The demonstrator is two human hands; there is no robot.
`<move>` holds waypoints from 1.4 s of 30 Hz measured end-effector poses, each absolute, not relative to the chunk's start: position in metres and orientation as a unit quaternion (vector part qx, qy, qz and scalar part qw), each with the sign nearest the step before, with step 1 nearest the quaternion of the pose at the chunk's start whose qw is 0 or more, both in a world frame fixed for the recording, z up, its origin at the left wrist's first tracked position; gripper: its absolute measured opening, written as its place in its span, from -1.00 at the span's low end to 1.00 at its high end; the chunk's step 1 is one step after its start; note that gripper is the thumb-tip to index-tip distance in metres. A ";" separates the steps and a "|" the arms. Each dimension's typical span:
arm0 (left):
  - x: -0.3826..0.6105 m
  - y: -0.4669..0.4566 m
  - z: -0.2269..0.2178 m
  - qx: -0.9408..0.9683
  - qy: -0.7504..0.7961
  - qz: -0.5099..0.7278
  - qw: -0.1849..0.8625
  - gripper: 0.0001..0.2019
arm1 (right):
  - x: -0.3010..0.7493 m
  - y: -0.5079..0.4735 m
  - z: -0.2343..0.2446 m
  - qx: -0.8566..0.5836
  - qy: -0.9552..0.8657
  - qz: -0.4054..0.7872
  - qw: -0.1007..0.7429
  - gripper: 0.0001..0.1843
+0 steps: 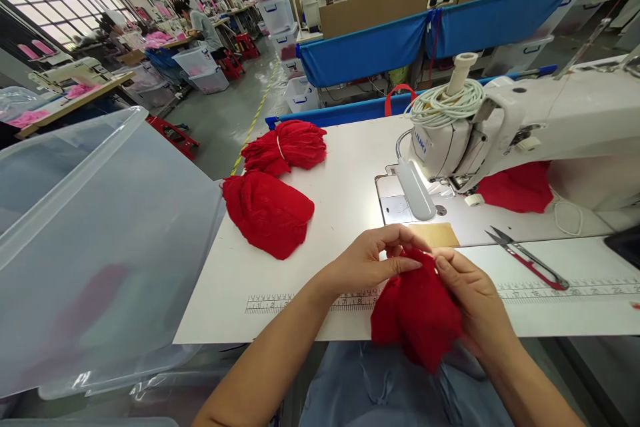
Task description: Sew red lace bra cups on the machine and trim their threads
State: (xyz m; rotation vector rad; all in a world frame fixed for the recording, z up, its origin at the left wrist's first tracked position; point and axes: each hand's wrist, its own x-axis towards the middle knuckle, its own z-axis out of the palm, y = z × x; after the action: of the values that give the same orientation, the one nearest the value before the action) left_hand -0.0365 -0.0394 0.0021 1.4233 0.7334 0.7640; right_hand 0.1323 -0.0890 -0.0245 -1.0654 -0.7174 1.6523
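Bin of translucent plastic (100, 240) stands at far left, its slanted side beside the white surface (345, 193). On that surface lies a crumpled heap of red fabric (270, 213), with a red fabric bundle (305, 147) just behind it, cinched around the middle by a pale band (281, 149). Next is the left hand (375, 257), its fingers (407, 265) pinching the upper edge of a red cloth piece (425, 313), which hangs over the surface's front edge. The right hand (470, 287) grips the same piece from the other side, thumb and fingers closed on it near the left fingertips. Beyond, a white sewing machine (445, 147) reaches in from the right, another red piece (520, 187) under its arm. Snips (529, 266) rest right of the hands, blades apart
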 end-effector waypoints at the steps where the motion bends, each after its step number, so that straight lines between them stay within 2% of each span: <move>1: -0.036 -0.040 0.003 0.625 0.315 0.327 0.634 -0.81 | 0.131 -0.089 -0.024 -0.445 -0.295 0.678 0.504 -0.58; 4: -0.036 -0.041 0.006 0.618 0.303 0.323 0.650 -0.79 | 0.128 -0.089 -0.026 -0.440 -0.320 0.683 0.487 -0.45; 8: -0.036 -0.040 0.005 0.586 0.285 0.330 0.682 -0.73 | 0.130 -0.090 -0.028 -0.437 -0.299 0.707 0.468 -0.40; 14: -0.037 -0.039 -0.001 0.572 0.288 0.332 0.692 -0.72 | 0.138 -0.092 -0.036 -0.463 -0.360 0.645 0.490 -0.72; 20: -0.037 -0.038 -0.004 0.672 0.324 0.315 0.586 -0.81 | 0.148 -0.095 -0.047 -0.414 -0.441 0.616 0.505 -0.84; 24: -0.037 -0.038 -0.004 0.689 0.313 0.290 0.586 -0.72 | 0.148 -0.094 -0.043 -0.427 -0.413 0.631 0.499 -0.76; 30: -0.036 -0.039 -0.005 0.720 0.336 0.341 0.503 -0.71 | 0.148 -0.091 -0.031 -0.464 -0.362 0.702 0.401 -0.48; 33: -0.034 -0.039 -0.008 0.747 0.362 0.315 0.459 -0.72 | 0.148 -0.091 -0.029 -0.486 -0.361 0.680 0.414 -0.53; 35: -0.033 -0.039 -0.010 0.731 0.368 0.315 0.481 -0.73 | 0.147 -0.090 -0.029 -0.505 -0.341 0.665 0.431 -0.57; 42: -0.028 -0.035 -0.011 0.602 0.263 0.307 0.688 -0.58 | 0.146 -0.089 -0.029 -0.475 -0.279 0.689 0.470 -0.62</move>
State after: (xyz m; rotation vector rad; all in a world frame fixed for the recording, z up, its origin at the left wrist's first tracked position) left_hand -0.0284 -0.0351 -0.0115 1.3479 0.5894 0.6881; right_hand 0.1462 -0.0892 -0.0287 -1.1644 -0.6841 1.6883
